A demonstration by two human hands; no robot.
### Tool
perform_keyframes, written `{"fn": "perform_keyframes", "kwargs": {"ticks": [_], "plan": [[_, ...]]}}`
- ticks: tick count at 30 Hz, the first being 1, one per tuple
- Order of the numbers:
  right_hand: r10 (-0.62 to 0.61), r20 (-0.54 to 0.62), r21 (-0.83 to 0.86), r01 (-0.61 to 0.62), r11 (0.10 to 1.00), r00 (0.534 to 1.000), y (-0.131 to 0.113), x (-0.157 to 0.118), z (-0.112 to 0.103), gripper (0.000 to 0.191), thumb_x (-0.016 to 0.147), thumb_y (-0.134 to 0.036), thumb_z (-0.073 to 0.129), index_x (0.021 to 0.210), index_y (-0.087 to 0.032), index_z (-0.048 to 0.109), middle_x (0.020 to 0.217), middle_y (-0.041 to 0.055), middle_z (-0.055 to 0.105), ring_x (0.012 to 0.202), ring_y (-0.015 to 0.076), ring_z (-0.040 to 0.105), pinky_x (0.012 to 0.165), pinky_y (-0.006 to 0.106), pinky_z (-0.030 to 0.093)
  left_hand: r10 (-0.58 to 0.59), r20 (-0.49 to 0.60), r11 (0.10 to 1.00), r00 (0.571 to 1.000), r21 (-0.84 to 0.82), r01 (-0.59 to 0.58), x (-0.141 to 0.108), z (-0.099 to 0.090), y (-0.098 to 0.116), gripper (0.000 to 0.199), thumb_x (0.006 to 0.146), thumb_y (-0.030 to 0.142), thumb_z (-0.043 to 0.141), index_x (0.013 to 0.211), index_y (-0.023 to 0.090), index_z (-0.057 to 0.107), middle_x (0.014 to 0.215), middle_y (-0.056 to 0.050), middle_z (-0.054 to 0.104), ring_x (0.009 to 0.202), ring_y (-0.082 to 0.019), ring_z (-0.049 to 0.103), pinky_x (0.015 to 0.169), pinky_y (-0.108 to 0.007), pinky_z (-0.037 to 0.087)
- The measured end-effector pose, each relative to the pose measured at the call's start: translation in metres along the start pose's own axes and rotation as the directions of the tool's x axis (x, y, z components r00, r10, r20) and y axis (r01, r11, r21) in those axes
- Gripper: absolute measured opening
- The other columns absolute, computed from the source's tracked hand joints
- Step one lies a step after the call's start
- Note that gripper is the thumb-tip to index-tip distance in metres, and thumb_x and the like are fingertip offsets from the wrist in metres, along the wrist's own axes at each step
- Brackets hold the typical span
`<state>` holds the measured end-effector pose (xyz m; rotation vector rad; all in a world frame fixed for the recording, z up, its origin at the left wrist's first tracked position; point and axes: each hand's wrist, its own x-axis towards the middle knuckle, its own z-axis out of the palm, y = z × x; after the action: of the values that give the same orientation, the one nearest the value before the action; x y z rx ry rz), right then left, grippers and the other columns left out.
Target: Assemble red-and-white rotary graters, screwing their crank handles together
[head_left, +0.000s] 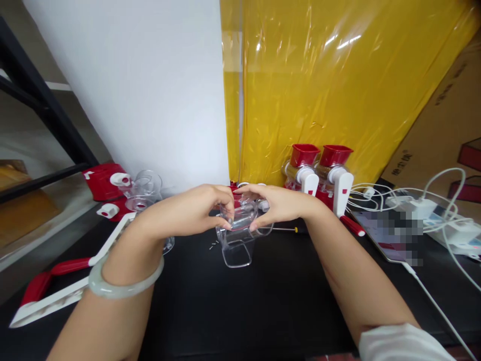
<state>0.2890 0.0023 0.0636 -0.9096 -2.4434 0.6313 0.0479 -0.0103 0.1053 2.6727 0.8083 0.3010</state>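
A clear plastic housing [237,250] with a square opening rests on the black table in front of me. From its left side, my left hand [210,208] curls over it, thumb and fingers pinched at the rim; what lies between the fingertips is too small to name. My right hand [268,205] grips the right side of the same housing between thumb and fingers. Tiny screws [213,245] lie to the left of the housing. A screwdriver [296,229] with a yellow tip on its handle lies behind, to the right.
Two red and white grinders [303,173] stand at the back right. Red parts [103,181], clear parts [145,188] and white crank arms [52,301] lie left. A tablet [387,233], chargers [421,208] and white cables sit right. A black table [233,311] spans the front.
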Motion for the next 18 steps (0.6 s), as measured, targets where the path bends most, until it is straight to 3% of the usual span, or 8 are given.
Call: {"fn": "perform_keyframes", "kwargs": {"ticks": [9,18], "plan": [[0.11,0.043,-0.074,-0.106,0.992,0.993,0.011,-0.012,-0.013,0.08,0.053,-0.039,0.086,0.127,-0.027,0.059,0.106,0.004,0.071,0.094,0.0242,0.068,0.081,0.035,0.053,0.044,0.012,0.999,0.999,-0.014,-0.044,0.006,0.005,-0.003,0.011,0.08,0.035,0.067,0.08,0.024,0.069,0.089,-0.001,0.068,0.086,-0.018,0.064,0.079,-0.029,0.049],[0.199,0.154,-0.247,-0.158,0.956,0.968,0.007,-0.01,-0.009,0.077,0.048,-0.049,0.085,0.117,-0.023,0.061,0.098,0.0048,0.066,0.08,0.0225,0.064,0.066,0.031,0.051,-0.02,0.071,1.0,0.997,0.011,0.02,0.019,0.022,-0.005,0.01,0.068,0.017,0.076,0.074,0.021,0.069,0.08,0.001,0.068,0.077,-0.015,0.063,0.071,-0.026,0.048]]}}
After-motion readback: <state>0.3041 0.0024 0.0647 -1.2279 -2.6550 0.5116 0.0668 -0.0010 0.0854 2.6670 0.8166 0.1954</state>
